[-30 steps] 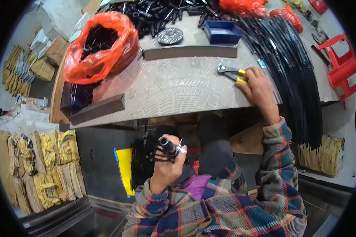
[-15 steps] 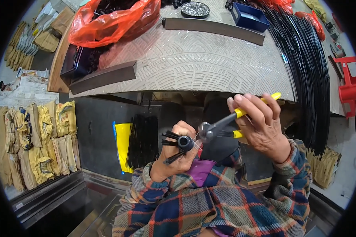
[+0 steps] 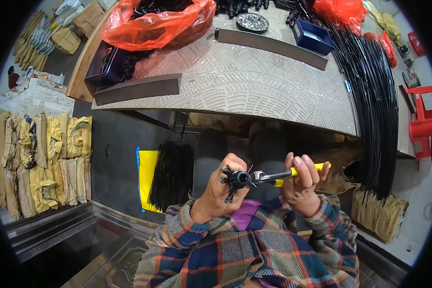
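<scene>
My left hand [image 3: 217,191] is closed around a black round hub [image 3: 243,179] with several short black rods fanning out on its left, like part of an umbrella frame. My right hand [image 3: 301,188] grips end-cutting pincers [image 3: 276,176] with yellow handles. Their metal jaws are right at the hub's right side, where a thin wire end sticks up. Whether the jaws bite on the wire cannot be made out. Both hands are in front of my chest, below the table's near edge.
On the table [image 3: 254,91] lie two dark bars [image 3: 273,46], a red plastic bag [image 3: 153,31] of black parts, a round dish [image 3: 252,22] and a blue box [image 3: 314,38]. Long black rods [image 3: 372,101] hang over the right edge. More rods [image 3: 173,175] lie on a yellow sheet at lower left.
The pincers have swung level and their jaws have come against the hub. My right hand has moved down and left; the left hand has shifted slightly right, turning the hub.
</scene>
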`<state>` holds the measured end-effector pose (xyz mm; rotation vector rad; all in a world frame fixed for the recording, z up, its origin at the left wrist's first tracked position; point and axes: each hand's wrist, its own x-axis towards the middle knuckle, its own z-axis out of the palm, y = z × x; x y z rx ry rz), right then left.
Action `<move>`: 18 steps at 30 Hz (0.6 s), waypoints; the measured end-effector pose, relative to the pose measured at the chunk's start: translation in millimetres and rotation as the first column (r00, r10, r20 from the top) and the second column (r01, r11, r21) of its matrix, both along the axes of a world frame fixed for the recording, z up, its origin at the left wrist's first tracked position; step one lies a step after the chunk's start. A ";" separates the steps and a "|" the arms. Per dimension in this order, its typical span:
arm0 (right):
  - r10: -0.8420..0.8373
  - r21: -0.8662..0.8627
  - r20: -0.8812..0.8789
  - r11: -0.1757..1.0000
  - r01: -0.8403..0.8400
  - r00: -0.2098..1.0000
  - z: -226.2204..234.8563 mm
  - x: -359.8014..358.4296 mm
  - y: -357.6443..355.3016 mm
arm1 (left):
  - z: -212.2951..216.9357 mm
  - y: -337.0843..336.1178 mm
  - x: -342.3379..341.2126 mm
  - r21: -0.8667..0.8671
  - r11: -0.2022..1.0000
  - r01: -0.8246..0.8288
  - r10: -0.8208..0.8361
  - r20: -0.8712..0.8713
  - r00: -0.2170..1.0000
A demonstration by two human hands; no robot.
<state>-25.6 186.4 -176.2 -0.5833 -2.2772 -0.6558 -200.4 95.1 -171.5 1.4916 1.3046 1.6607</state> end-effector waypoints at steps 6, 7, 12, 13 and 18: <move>0.253 -0.352 0.143 0.917 -0.189 0.957 30.2 14.9 5.0 | -6.6 -5.1 3.1 0.001 1.000 0.031 -0.031 -0.014 0.999; 0.354 -0.447 0.202 0.863 -0.235 0.913 50.0 20.4 14.6 | -6.9 -5.0 5.6 0.007 0.999 0.054 -0.053 -0.013 0.998; 0.671 -0.955 0.109 0.275 -0.110 0.733 95.1 38.0 35.8 | -2.9 -6.0 1.6 0.017 0.945 0.327 -0.327 0.004 0.945; 0.712 -0.997 -0.060 -0.079 -0.006 0.699 101.6 43.6 42.7 | 2.9 -6.7 -1.1 -0.114 0.903 0.415 -0.410 0.066 0.910; 0.403 -0.197 -0.370 -0.915 0.353 0.837 64.8 51.8 35.4 | 20.8 -1.2 -4.0 -0.078 0.756 0.649 -0.637 0.135 0.759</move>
